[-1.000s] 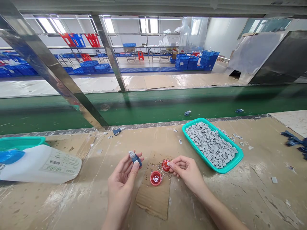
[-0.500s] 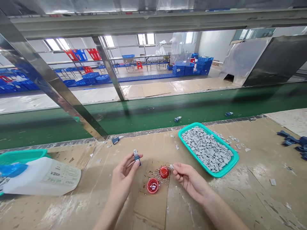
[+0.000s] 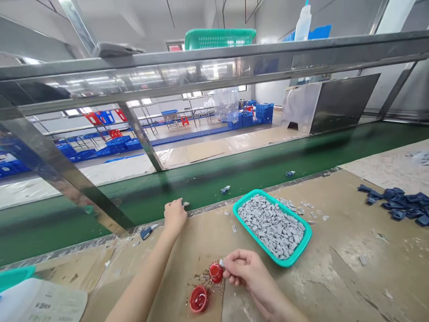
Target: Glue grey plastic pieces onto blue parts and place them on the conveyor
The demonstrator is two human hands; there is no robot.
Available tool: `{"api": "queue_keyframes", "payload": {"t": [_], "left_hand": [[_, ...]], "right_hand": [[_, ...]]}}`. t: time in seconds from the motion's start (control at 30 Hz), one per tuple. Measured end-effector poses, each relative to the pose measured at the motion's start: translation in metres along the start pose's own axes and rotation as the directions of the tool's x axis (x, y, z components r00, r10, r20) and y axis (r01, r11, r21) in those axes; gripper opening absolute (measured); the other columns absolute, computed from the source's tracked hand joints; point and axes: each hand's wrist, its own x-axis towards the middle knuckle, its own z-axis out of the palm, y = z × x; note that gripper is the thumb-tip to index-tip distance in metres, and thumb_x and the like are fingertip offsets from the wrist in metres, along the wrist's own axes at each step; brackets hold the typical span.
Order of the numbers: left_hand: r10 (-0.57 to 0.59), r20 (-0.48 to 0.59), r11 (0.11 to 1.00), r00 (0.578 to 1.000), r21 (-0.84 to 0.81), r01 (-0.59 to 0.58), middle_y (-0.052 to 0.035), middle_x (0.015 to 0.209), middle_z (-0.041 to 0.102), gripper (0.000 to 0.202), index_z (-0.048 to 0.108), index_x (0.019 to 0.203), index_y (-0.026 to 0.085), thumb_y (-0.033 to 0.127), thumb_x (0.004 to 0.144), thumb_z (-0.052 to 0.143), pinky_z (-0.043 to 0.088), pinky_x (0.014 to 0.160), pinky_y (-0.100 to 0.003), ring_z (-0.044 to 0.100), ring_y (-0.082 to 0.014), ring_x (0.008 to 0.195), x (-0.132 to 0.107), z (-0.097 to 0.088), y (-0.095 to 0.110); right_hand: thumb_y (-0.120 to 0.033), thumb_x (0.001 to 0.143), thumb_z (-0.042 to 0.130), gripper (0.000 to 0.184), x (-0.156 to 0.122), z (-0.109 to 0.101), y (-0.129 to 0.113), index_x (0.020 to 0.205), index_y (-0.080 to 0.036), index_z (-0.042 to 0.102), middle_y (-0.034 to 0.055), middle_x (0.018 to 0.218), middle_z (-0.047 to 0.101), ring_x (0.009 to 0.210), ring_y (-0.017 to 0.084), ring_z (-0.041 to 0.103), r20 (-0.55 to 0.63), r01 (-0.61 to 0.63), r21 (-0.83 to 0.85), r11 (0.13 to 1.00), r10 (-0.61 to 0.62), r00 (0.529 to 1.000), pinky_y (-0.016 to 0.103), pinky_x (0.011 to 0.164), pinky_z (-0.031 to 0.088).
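Note:
My left hand (image 3: 176,217) reaches over the near edge of the green conveyor belt (image 3: 187,183). Its fingers are closed and mostly hidden behind the hand. The pale tip (image 3: 185,204) of a small dark blue piece pokes out past them. My right hand (image 3: 244,268) pinches a small light grey tab (image 3: 221,263) between thumb and forefinger. That tab is right beside the upper red cup (image 3: 216,273). A second red cup (image 3: 198,298), with shiny liquid inside, sits nearer to me. Crumbs lie around both cups on the cardboard.
A teal basket (image 3: 303,250) full of grey tabs stands right of centre. Dark blue pieces (image 3: 398,201) are heaped at far right. Another piece (image 3: 146,233) lies by the belt edge, and a third (image 3: 225,190) rides the belt. A white jug (image 3: 43,302) lies at lower left. A metal post (image 3: 83,188) rises at left.
My left hand has moved forward from above the cardboard to the belt with the dark blue piece. My right hand stays by the upper cup with the tab. The view has tilted up.

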Motion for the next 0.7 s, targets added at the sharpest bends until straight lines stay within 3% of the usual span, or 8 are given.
{"api": "queue_keyframes", "payload": {"t": [0.2, 0.4, 0.57, 0.7], "left_hand": [[0.209, 0.080, 0.978, 0.975, 0.012, -0.210, -0.0093, 0.118, 0.056, 0.032, 0.054, 0.115, 0.017, 0.032, 0.087, 0.053, 0.046, 0.085, -0.045, 0.056, -0.0228, 0.102, 0.027, 0.028, 0.053], [0.297, 0.199, 0.955, 0.934, -0.065, -0.290, -0.0091, 0.116, 0.057, 0.032, 0.054, 0.114, 0.016, 0.031, 0.086, 0.054, 0.048, 0.082, -0.044, 0.058, -0.0221, 0.098, 0.056, 0.049, 0.094], [0.301, 0.244, 0.945, 0.922, -0.205, -0.254, -0.0089, 0.116, 0.057, 0.031, 0.055, 0.113, 0.016, 0.030, 0.086, 0.055, 0.049, 0.081, -0.043, 0.058, -0.0217, 0.098, 0.052, 0.045, 0.095], [0.286, 0.206, 0.903, 0.936, -0.385, -0.191, -0.0104, 0.119, 0.056, 0.032, 0.053, 0.118, 0.016, 0.027, 0.088, 0.052, 0.045, 0.089, -0.046, 0.055, -0.0227, 0.106, 0.017, 0.013, 0.077]], "right_hand": [[-0.052, 0.056, 0.078, 0.046, 0.011, 0.005, 0.016, 0.067, -0.012, 0.059, 0.0051, 0.056, 0.065, 0.043, 0.009, 0.050, -0.025, 0.065, -0.156, 0.986, -0.070, 0.997, 0.018, 0.041, 0.035], [-0.035, 0.059, 0.078, 0.030, 0.018, 0.009, 0.030, 0.066, -0.013, 0.060, 0.0021, 0.051, 0.063, 0.042, 0.011, 0.054, -0.097, 0.081, -0.276, 0.958, -0.112, 0.989, 0.019, 0.043, 0.039], [-0.037, 0.058, 0.078, 0.029, 0.013, 0.007, 0.019, 0.064, -0.012, 0.064, 0.0038, 0.052, 0.065, 0.044, 0.013, 0.056, -0.087, 0.081, -0.331, 0.940, -0.116, 0.989, 0.021, 0.044, 0.041], [-0.042, 0.061, 0.077, 0.032, 0.000, 0.005, 0.002, 0.064, -0.013, 0.064, 0.0051, 0.055, 0.066, 0.047, 0.013, 0.055, -0.077, 0.144, -0.335, 0.931, -0.179, 0.981, 0.021, 0.045, 0.042]]}}
